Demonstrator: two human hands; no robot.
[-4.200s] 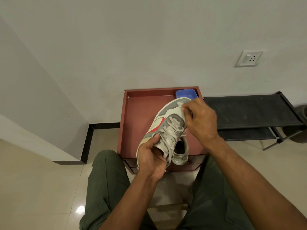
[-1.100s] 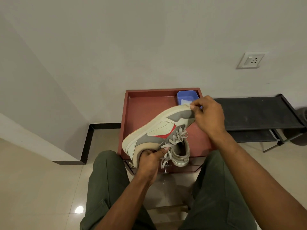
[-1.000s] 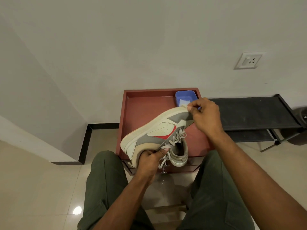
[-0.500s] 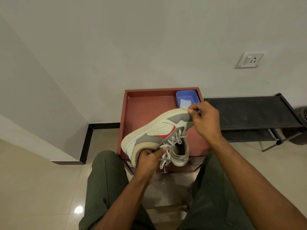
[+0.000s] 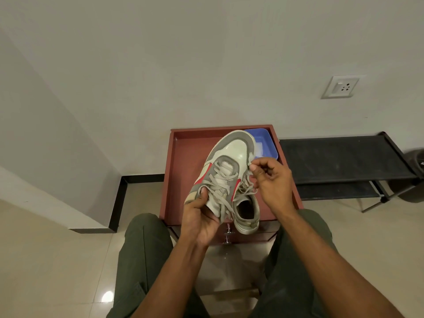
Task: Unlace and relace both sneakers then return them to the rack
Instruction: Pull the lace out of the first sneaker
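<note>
Over the red bench (image 5: 181, 171), the sneaker (image 5: 226, 177) is held up, toe pointing away, so the lace (image 5: 223, 180) faces the person. The left hand (image 5: 199, 219) grips its near side to steady it; the right hand (image 5: 270, 177) pinches a lace end beside the eyelets, probably to thread it. The black rack (image 5: 344, 157) waits at right.

Bare forearms with no sleeves showing, dark olive-green trousers (image 5: 146, 260) on both legs, slightly creased fabric

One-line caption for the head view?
Left hand holds a grey-and-white sneaker over a red-brown cabinet while right hand pinches its lace.
</note>
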